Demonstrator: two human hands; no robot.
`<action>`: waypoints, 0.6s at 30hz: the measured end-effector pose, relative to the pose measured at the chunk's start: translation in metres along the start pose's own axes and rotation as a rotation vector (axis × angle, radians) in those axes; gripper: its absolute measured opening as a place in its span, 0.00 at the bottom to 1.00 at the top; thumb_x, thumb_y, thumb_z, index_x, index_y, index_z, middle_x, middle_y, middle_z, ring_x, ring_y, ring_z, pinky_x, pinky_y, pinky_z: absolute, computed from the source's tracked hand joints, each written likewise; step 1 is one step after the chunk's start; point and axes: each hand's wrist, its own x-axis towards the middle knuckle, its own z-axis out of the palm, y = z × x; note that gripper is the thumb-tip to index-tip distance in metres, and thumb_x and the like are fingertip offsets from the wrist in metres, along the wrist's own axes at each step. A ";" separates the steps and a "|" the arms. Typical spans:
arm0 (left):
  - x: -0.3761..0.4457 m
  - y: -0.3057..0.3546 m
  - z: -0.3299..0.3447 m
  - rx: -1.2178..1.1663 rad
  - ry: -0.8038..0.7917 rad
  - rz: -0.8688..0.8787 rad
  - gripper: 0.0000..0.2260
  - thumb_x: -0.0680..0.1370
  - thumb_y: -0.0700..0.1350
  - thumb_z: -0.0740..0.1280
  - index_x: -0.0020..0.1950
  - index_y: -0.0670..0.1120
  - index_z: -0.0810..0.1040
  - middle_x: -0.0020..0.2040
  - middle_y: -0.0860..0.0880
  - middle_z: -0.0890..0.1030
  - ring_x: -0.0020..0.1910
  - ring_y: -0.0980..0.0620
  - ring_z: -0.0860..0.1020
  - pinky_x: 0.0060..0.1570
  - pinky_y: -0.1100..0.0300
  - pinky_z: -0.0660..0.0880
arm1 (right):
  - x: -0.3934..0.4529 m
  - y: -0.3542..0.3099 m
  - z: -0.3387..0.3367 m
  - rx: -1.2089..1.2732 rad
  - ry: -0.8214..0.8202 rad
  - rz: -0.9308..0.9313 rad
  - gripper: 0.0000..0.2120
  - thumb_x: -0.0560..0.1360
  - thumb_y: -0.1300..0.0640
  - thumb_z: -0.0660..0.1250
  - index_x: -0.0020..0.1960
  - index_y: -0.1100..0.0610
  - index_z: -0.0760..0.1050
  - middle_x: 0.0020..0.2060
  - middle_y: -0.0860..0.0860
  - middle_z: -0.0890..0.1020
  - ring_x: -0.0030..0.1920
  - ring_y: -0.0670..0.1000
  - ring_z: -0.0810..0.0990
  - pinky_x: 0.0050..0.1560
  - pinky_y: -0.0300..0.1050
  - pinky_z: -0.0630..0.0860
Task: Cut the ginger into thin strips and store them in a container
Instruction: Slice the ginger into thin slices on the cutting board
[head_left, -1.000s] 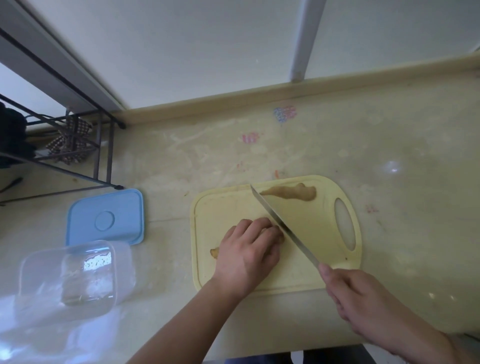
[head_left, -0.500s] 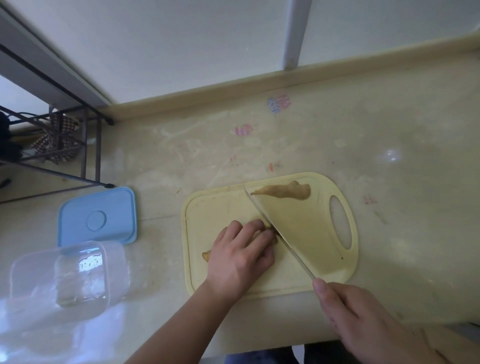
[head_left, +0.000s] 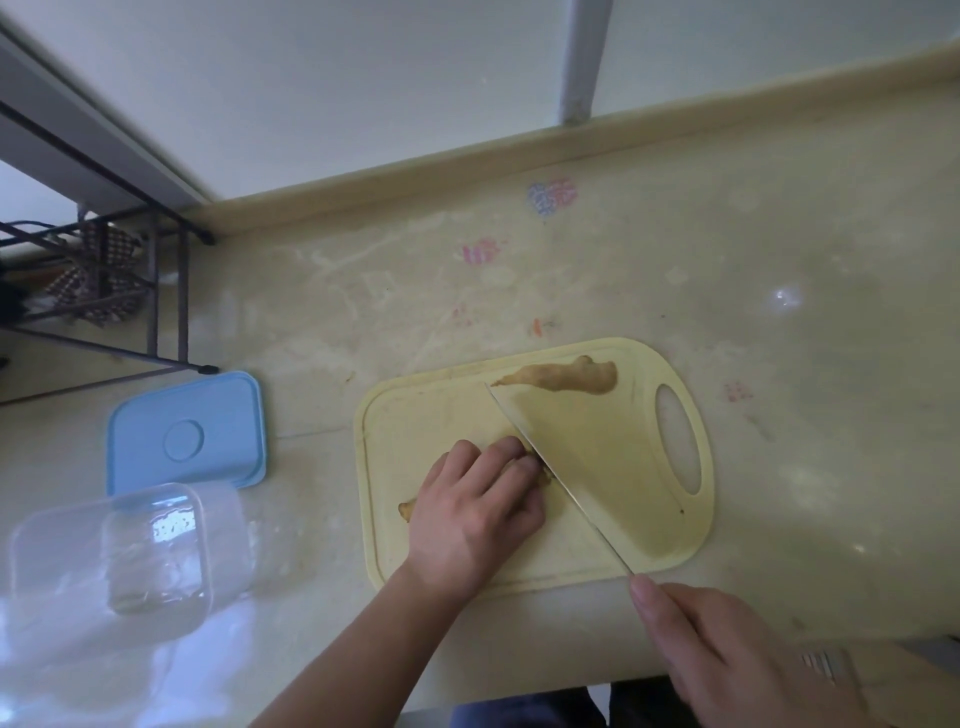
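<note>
A yellow cutting board (head_left: 415, 566) lies on the counter. My left hand (head_left: 475, 512) presses a piece of ginger (head_left: 407, 511) onto it; only the ginger's ends show past my fingers. My right hand (head_left: 722, 654) grips the handle of a wide knife (head_left: 597, 467), whose blade stands tilted right beside my left fingertips. A second, whole piece of ginger (head_left: 566, 378) rests at the board's far edge. A clear plastic container (head_left: 111, 551) sits open at the left, with its blue lid (head_left: 187, 434) lying flat behind it.
A black wire rack (head_left: 104, 291) stands at the far left against the wall. The counter's raised back edge (head_left: 467, 161) runs behind the board. The counter's front edge (head_left: 571, 686) is close below my hands.
The knife blade has tipped over so its broad mirrored side now faces up. My left hand stays on the ginger. The camera view has shifted a little.
</note>
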 end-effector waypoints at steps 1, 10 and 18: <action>0.000 0.000 0.000 -0.003 -0.003 -0.001 0.02 0.76 0.41 0.71 0.47 0.46 0.83 0.52 0.52 0.84 0.36 0.45 0.74 0.36 0.51 0.76 | -0.002 -0.003 -0.001 0.004 0.007 0.020 0.57 0.61 0.15 0.45 0.48 0.67 0.81 0.30 0.56 0.77 0.35 0.46 0.77 0.39 0.29 0.70; 0.001 -0.001 0.001 -0.019 -0.030 -0.001 0.05 0.76 0.41 0.70 0.49 0.45 0.85 0.52 0.51 0.84 0.36 0.45 0.76 0.37 0.52 0.76 | 0.036 -0.006 0.000 -0.084 -0.145 -0.088 0.34 0.71 0.24 0.45 0.36 0.56 0.63 0.27 0.48 0.66 0.29 0.44 0.65 0.40 0.48 0.71; 0.001 0.000 0.000 -0.014 0.023 -0.014 0.04 0.74 0.41 0.72 0.48 0.45 0.84 0.48 0.51 0.83 0.36 0.46 0.76 0.37 0.52 0.77 | 0.022 -0.001 -0.005 -0.080 -0.099 -0.119 0.47 0.59 0.11 0.40 0.35 0.57 0.63 0.25 0.47 0.67 0.27 0.44 0.66 0.34 0.39 0.66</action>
